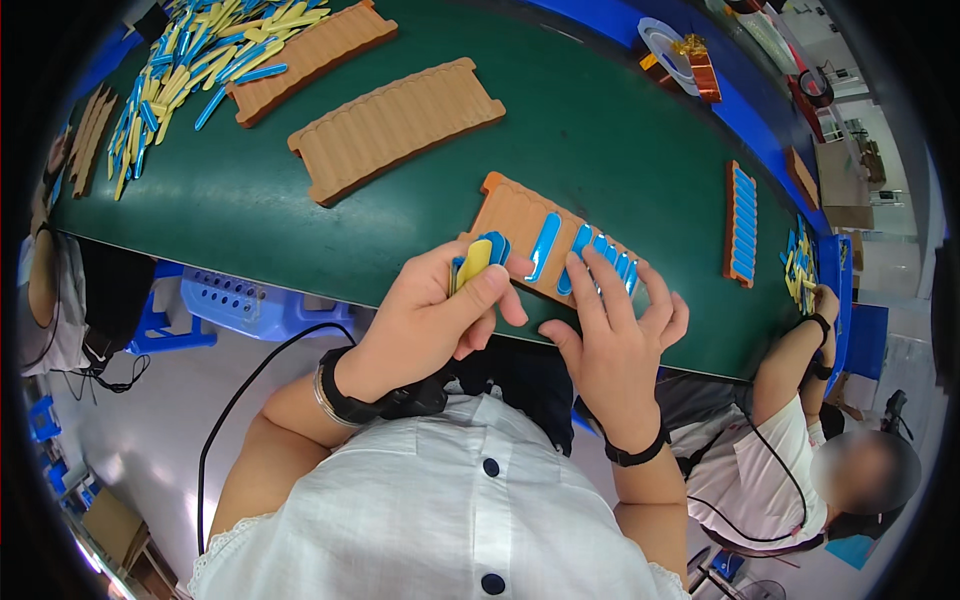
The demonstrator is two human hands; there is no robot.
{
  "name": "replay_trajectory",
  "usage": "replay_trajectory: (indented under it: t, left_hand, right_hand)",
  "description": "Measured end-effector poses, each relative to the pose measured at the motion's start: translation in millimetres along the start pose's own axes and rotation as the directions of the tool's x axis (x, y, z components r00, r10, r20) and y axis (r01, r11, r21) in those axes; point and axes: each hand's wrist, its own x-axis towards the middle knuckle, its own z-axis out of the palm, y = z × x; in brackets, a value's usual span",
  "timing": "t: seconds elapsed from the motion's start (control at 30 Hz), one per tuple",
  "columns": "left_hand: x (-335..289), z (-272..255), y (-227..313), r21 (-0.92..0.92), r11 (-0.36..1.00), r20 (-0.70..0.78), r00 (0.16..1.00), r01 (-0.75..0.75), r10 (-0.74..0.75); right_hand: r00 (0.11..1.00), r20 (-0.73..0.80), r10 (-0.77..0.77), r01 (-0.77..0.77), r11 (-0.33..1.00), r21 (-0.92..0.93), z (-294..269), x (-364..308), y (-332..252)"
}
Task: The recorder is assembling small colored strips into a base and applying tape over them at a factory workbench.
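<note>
The left hand (432, 307) is pinching a small stack of blue and yellow strips (479, 260) between its thumb and bent fingers. It is probably squeezing them in a bunch so they are not slipping apart, and it is holding them low so they are staying handy for the other hand. The right hand (622, 345) is spreading its fingers, and the tips are resting over the blue strips (544, 246) on a brown tray (497, 212). I am not seeing it pinch anything. Maybe the tips are pushing the strips flat. The tray is lying on the green table (600, 125), close to the person, perhaps so both hands are reaching it easily.

One tray is lying under the hands. One bare tray (395, 130) is lying farther left, and one more tray (335, 50) is touching the big pile of strips (185, 65). One full tray (741, 225) is lying on the right. One blue strip is lying apart on the near tray; fingers are hiding some others, so I am not counting them surely. The big pile is holding too many to count.
</note>
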Motion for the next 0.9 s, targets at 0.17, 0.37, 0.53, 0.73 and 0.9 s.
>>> replay_trajectory:
  t: [0.17, 0.37, 0.53, 0.73, 0.9]
  left_hand:
    - [-4, -1, 1, 0.021, 1.0, 0.005, 1.0, 0.016, -0.016]
    - [-8, -1, 0, 0.076, 0.997, -0.001, 1.0, -0.008, 0.008]
    - [-10, -4, 1, 0.022, 0.999, 0.007, 1.0, 0.024, -0.025]
    - [-11, -6, 4, -0.056, 0.984, 0.126, 0.979, 0.17, -0.162]
    - [-10, 9, 2, -0.059, 0.975, 0.162, 0.966, 0.212, -0.201]
  right_hand:
    - [0.996, -0.043, -0.073, 0.071, 0.997, -0.037, 1, 1, 2]
    - [0.992, -0.092, -0.09, 0.093, 0.995, 0.028, 7, 3, -7]
    - [0.994, -0.089, -0.062, 0.065, 0.997, 0.031, 7, 9, -7]
    - [0.996, -0.059, 0.06, -0.041, 0.957, 0.286, -2, 20, 21]
    - [0.993, 0.08, 0.082, -0.106, 0.926, 0.363, -1, 1, 49]
